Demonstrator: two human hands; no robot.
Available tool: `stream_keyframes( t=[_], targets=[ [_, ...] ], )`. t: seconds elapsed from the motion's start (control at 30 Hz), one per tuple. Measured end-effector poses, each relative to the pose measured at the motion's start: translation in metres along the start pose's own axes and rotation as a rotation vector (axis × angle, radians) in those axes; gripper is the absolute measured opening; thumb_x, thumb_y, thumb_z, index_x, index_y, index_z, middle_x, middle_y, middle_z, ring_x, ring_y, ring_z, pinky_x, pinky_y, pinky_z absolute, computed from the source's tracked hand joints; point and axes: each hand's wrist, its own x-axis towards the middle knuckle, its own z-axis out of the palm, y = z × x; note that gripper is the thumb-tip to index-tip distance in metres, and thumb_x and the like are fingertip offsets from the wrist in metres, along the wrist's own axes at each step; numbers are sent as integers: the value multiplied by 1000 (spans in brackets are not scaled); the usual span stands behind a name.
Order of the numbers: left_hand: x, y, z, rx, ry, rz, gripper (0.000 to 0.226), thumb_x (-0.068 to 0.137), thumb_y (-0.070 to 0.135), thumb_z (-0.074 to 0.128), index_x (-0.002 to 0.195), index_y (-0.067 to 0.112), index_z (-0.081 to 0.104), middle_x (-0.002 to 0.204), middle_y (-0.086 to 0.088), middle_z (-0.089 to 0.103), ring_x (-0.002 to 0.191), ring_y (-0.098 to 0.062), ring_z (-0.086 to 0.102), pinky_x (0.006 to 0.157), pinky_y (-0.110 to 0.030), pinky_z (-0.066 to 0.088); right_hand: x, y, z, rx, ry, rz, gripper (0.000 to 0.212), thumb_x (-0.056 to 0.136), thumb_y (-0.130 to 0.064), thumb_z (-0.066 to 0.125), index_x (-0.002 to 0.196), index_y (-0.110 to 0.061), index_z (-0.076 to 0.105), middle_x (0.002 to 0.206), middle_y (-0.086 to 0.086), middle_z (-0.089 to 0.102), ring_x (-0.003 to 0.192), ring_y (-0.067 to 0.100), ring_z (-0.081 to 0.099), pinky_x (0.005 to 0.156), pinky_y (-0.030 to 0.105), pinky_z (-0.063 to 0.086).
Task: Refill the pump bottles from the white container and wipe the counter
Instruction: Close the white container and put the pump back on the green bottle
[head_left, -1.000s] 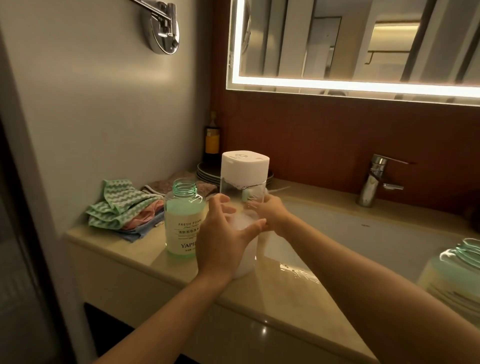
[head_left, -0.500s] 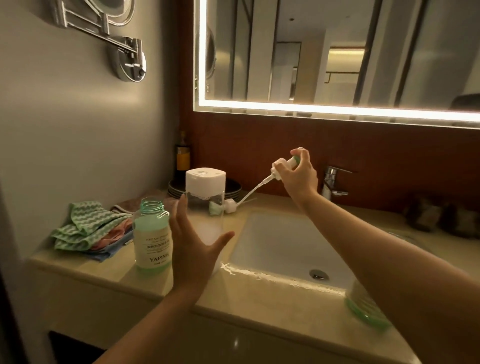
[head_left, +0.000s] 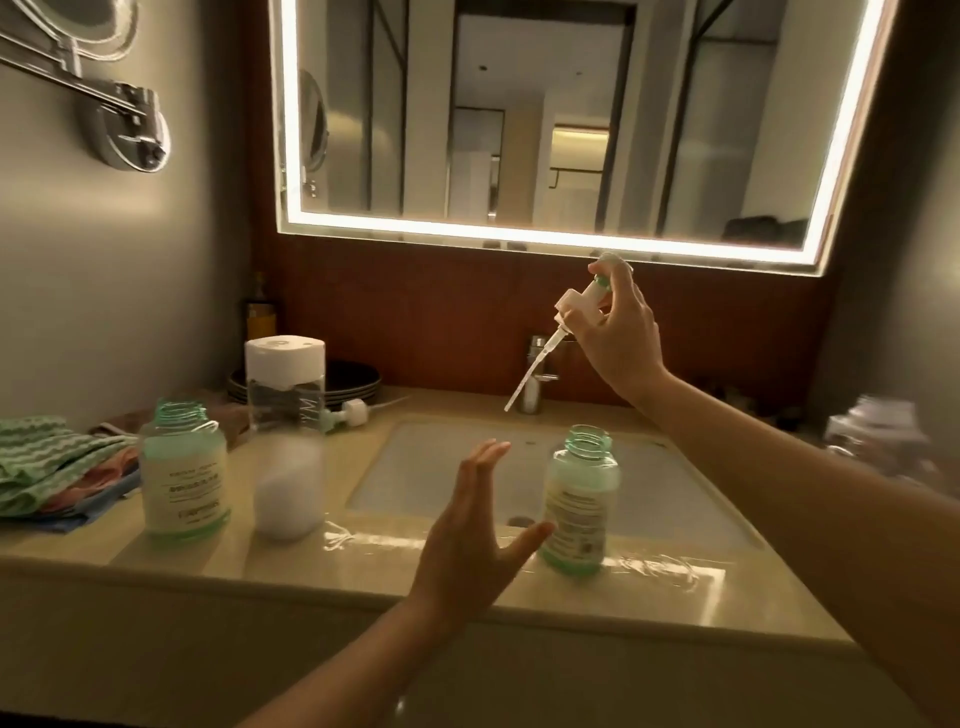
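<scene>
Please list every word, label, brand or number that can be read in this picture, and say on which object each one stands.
Nothing can be read with certainty.
Left bottle: printed label lines, too blurred to read.
Right bottle: label text too small and blurred to read.
White container: faint marks on its clear wall, not legible.
Pump in the right hand: no print visible.
</scene>
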Motion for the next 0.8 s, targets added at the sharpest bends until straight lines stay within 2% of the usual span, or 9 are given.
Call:
stream_keyframes(
  t=[0.03, 0.1, 0.2, 0.27, 0.3, 0.43, 0.53, 0.7, 0.8],
  targets=[
    [2, 8, 10, -39, -43, -25, 82, 74, 60, 57, 137, 28, 15, 142, -2, 34, 116, 2, 34, 73, 7, 29, -2, 4, -10, -11, 19, -14, 45, 83, -23, 63, 122, -12, 44, 124, 4, 53, 97, 17, 55, 70, 24, 38],
    [7, 19, 31, -131, -95, -108, 87, 73, 54, 66, 138, 29, 14, 143, 3, 29, 116, 2, 33, 77, 2, 30, -5, 11, -29, -8, 58, -42, 45, 83, -23, 64, 122, -12, 43, 121, 5, 54, 96, 16, 55, 71, 25, 43],
    [17, 24, 58, -288, -90, -246, 86, 70, 41, 74, 136, 25, 21, 137, -1, 35, 120, -12, 43, 90, -25, 46, -12, 17, -48, -5, 99, -78, 47, 83, -24, 64, 124, -12, 42, 122, 6, 54, 97, 14, 54, 71, 24, 46],
    [23, 26, 73, -360, -77, -310, 90, 65, 41, 78, 134, 27, 22, 134, -4, 39, 117, -21, 47, 92, -41, 50, -18, 23, -57, -30, 111, -105, 49, 83, -24, 65, 125, -12, 42, 123, 7, 53, 97, 14, 55, 70, 22, 47],
    [25, 25, 78, -374, -60, -332, 92, 63, 40, 79, 134, 27, 23, 133, -5, 41, 116, -22, 49, 91, -44, 50, -22, 25, -60, -36, 119, -114, 51, 82, -24, 65, 126, -12, 42, 124, 8, 53, 97, 14, 55, 70, 21, 47],
    [27, 23, 94, -345, 31, -347, 92, 62, 31, 82, 134, 25, 26, 127, -3, 48, 107, -21, 54, 82, -40, 54, -36, 32, -66, -45, 132, -134, 56, 82, -23, 67, 130, -10, 42, 129, 11, 50, 99, 12, 51, 72, 18, 47],
    [26, 19, 99, -372, 52, -360, 90, 63, 30, 82, 133, 27, 25, 124, -2, 50, 104, -21, 56, 78, -38, 55, -51, 35, -62, -69, 33, -180, 57, 82, -24, 67, 132, -12, 41, 129, 10, 50, 95, 12, 53, 68, 10, 43],
    [27, 18, 101, -393, 48, -370, 90, 64, 25, 82, 133, 24, 25, 125, -3, 49, 106, -20, 55, 83, -38, 54, -77, 38, -44, -117, -208, -229, 55, 83, -26, 66, 131, -14, 42, 127, 7, 51, 91, 18, 60, 67, 28, 54],
    [27, 17, 102, -383, 47, -363, 90, 64, 23, 82, 133, 22, 25, 126, -3, 48, 109, -19, 54, 86, -36, 52, -86, 40, -36, -146, -267, -207, 52, 84, -28, 64, 130, -16, 43, 127, 6, 49, 93, 21, 60, 71, 31, 52]
  ],
)
